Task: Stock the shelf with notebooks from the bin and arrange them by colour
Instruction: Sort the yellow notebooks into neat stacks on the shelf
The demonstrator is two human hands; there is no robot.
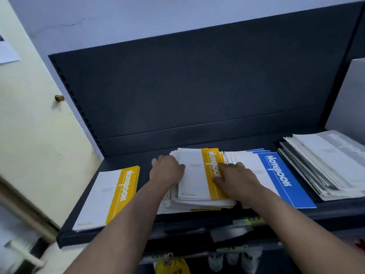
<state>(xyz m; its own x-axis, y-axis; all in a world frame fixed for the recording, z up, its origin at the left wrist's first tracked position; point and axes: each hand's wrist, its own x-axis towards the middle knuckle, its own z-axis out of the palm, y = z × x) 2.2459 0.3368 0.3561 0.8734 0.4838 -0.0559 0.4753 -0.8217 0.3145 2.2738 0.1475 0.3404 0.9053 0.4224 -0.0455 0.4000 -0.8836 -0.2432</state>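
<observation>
Both hands work on the middle yellow stack (194, 175), which lies on the shelf (122, 161) between its back and front edges, roughly midway along. The left hand (166, 171) sits at the stack's left edge, its grip curled round that edge with the thumb on the top cover. The right hand (237, 176) lies flat on the yellow band, grip spread and pressing down, pinching nothing. Judging by the fanned, uneven sheets below the top cover, the hands are probably squaring the pile: one steadies from above while the other pushes the loose edges in.

A tidier yellow pile (106, 196) rests at the shelf's front left corner, apart from the middle one. The blue stack (276, 175) lies just beside the middle stack on its right, and the grey stack (325, 163) sits toward the shelf's right edge. So the colours already run in groups along the shelf, likely so each can be found at a glance. The bin is not in view
</observation>
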